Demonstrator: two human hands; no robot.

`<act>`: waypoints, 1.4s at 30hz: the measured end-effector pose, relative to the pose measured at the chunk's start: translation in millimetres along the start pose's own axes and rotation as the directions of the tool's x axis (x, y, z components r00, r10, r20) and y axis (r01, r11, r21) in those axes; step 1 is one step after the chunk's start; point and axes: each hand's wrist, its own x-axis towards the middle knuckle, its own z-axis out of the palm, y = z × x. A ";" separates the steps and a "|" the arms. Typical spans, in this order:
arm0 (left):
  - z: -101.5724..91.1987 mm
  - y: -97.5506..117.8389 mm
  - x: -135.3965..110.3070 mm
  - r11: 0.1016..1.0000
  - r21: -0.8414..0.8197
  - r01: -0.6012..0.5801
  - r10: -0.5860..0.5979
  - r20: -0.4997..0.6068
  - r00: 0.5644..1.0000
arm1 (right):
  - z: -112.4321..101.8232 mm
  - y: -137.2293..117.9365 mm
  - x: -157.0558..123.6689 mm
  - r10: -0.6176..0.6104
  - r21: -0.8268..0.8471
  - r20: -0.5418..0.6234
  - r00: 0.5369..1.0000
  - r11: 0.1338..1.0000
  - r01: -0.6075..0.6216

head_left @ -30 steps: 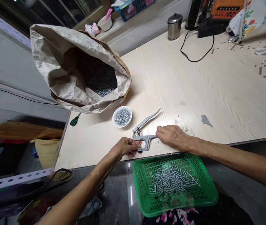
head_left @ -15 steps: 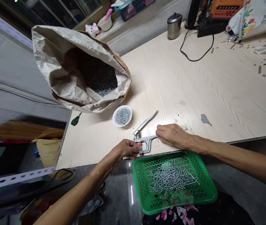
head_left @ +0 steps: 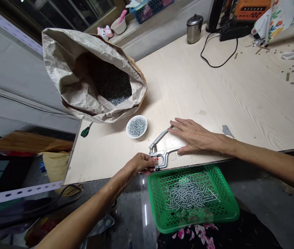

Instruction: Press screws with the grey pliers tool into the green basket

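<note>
Grey snap-fastener pliers with a coil spring and a red part near the jaws lie at the table's front edge, handles spread apart. At the jaw end my left hand is closed in a pinch; what its fingertips hold is hidden. My right hand is open, its fingers reaching the tip of the upper handle and its thumb by the lower one. Just behind the pliers stands a white bowl of small silvery metal pieces. Below the table edge, a green basket holds many short, ribbed silvery pieces.
A large woven sack of dark metal pieces stands at the back left. Green-handled scissors lie at the left edge. Farther back are a lidded metal canister, a black cord and an orange-and-black tool.
My right hand has opened from a closed grip on the lower handle and spread upward to the upper handle. My left hand stays at the jaws. The view has shifted slightly.
</note>
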 end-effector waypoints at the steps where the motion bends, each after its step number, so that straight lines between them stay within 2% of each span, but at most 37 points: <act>1: 0.0 -0.4 -0.1 1.000 0.000 -0.004 0.004 -0.003 1.000 | -0.1 3.9 2.6 -0.002 -0.009 0.019 1.000 1.000 0.003; 5: 1.3 -0.9 -0.2 1.000 0.007 -0.013 0.013 -0.005 1.000 | -3.7 8.5 14.1 -0.019 -0.020 0.088 0.996 1.000 0.020; 12: 2.4 -3.2 -0.4 0.998 0.042 -0.044 0.046 -0.036 0.998 | -19.5 -7.1 21.7 0.009 -0.079 0.185 0.983 0.997 0.005; 14: 4.9 -5.0 -4.8 0.986 0.149 -0.076 0.087 -0.066 0.994 | -20.6 -10.3 19.7 0.023 -0.083 0.203 0.979 0.997 -0.007; 15: 7.6 -5.7 -7.8 0.962 0.246 -0.116 0.149 -0.118 0.982 | -20.8 -11.7 18.4 0.028 -0.082 0.204 0.978 0.997 -0.012; 16: 11.5 -5.9 -10.8 0.915 0.365 -0.169 0.250 -0.186 0.950 | -20.9 -13.1 17.0 0.027 -0.078 0.200 0.980 0.997 -0.011; 17: 16.6 -5.3 -13.3 0.840 0.492 -0.230 0.387 -0.246 0.889 | -21.1 -14.5 15.7 0.022 -0.073 0.190 0.982 0.997 -0.009; 19: 28.9 -1.1 -14.8 0.618 0.706 -0.345 0.679 -0.258 0.688 | -22.0 -17.5 13.2 0.014 -0.058 0.171 0.985 0.998 -0.004; 20: 35.2 2.7 -13.0 0.499 0.773 -0.393 0.782 -0.205 0.589 | -22.7 -19.1 12.2 0.013 -0.048 0.166 0.986 0.999 -0.005; 21: 40.7 7.6 -9.6 0.389 0.814 -0.431 0.847 -0.133 0.514 | -23.6 -20.6 11.1 0.018 -0.038 0.165 0.986 0.999 -0.012; 22: 45.1 13.0 -4.8 0.294 0.838 -0.460 0.882 -0.053 0.467 | -24.6 -22.2 10.1 0.027 -0.029 0.166 0.986 0.999 -0.022; 23: 48.0 18.7 0.8 0.218 0.850 -0.479 0.894 0.024 0.448 | -25.7 -23.7 9.1 0.038 -0.020 0.168 0.985 0.999 -0.035; 25: 49.6 28.6 11.7 0.126 0.859 -0.497 0.876 0.139 0.461 | -27.2 -26.3 6.8 0.058 -0.006 0.169 0.984 0.998 -0.058; 27: 47.6 34.0 19.5 0.083 0.856 -0.510 0.858 0.199 0.474 | -26.1 -28.3 4.9 0.073 0.003 0.165 0.984 0.997 -0.074; 28: 46.5 34.6 21.8 0.074 0.851 -0.520 0.860 0.209 0.465 | -24.1 -29.0 4.4 0.083 0.000 0.158 0.984 0.996 -0.084; 31: 46.1 30.9 24.6 0.080 0.829 -0.554 0.891 0.189 0.413 | -12.7 -30.7 5.7 0.129 -0.037 0.148 0.981 0.991 -0.125; 33: 48.9 27.3 25.2 0.103 0.828 -0.551 0.906 0.150 0.395 | -3.5 -31.6 8.1 0.148 -0.064 0.153 0.977 0.988 -0.140; 36: 53.8 25.3 25.8 0.126 0.845 -0.519 0.915 0.104 0.391 | 6.4 -31.7 11.0 0.133 -0.076 0.145 0.980 0.989 -0.123; 42: 56.0 28.2 22.2 0.116 0.876 -0.467 0.913 0.091 0.398 | 12.8 -27.2 12.8 0.137 -0.076 0.136 0.981 0.989 -0.127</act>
